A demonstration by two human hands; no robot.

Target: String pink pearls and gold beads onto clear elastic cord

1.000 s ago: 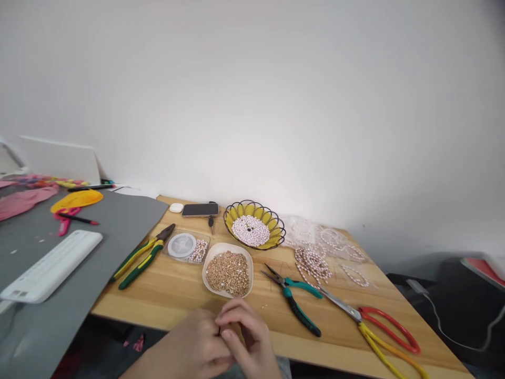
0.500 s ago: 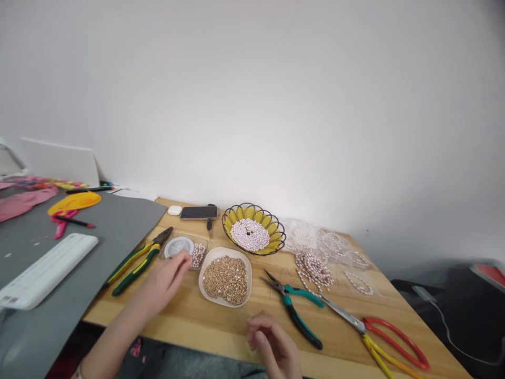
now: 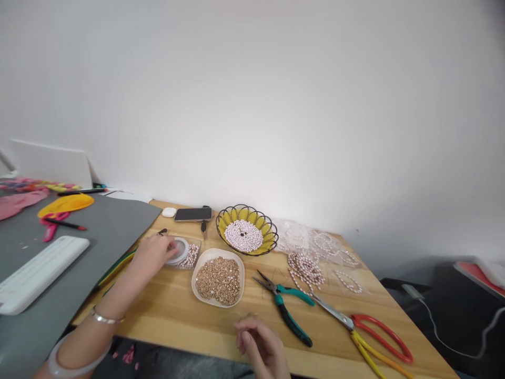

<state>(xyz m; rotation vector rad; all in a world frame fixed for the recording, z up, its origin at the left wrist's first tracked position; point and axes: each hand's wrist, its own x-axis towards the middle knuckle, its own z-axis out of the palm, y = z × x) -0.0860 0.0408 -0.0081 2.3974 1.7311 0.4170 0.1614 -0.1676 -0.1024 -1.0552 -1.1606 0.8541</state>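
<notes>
My left hand reaches over a clear box, its bent fingertips at the left edge of a round white spool. Whatever those fingers pinch is hidden. Pink and gold beads lie in the same box beside the spool. Under the left hand and forearm, yellow-green pliers are mostly covered. My right hand is at the table's front edge, fingers curled in towards the thumb; nothing in it is large enough to make out. Between the hands stands a cream dish of small gold beads.
Behind the dish is a black wire basket with pale pink beads. Teal pliers and red-and-yellow scissors lie on the right, near bead strands. A phone lies at the back. A grey mat covers the left side.
My left hand has moved left and a little up, from the spool's front right to its left edge, now covering the pliers' jaws. The view has shifted slightly; my right hand stays curled.
</notes>
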